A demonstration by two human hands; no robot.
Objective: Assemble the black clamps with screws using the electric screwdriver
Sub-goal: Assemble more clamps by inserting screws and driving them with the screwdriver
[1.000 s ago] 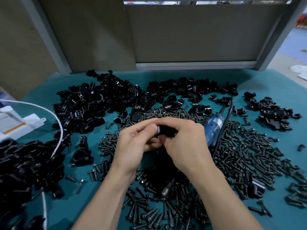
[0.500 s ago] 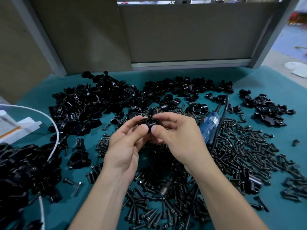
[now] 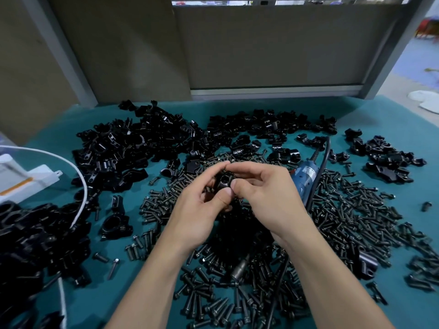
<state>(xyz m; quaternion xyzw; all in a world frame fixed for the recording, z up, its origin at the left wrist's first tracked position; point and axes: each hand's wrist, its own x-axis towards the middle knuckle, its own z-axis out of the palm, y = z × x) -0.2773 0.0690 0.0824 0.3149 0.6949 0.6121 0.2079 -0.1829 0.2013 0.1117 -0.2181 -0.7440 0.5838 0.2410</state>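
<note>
Clamp held above screws, pinched between your hands. Your left hand grips its near-left side, fingers curled. Your right hand pinches its right side, thumb and forefinger closed. Screwdriver lies just right.

I see glossy black clamps, dull dark metal screws, and a matt teal cloth table cover.

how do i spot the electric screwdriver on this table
On the teal mat, find the wide spread of small dark metal screws. At its upper edge, just right of the person's right hand, lies the blue cylindrical electric screwdriver, the only blue thing among black clamps.
</note>
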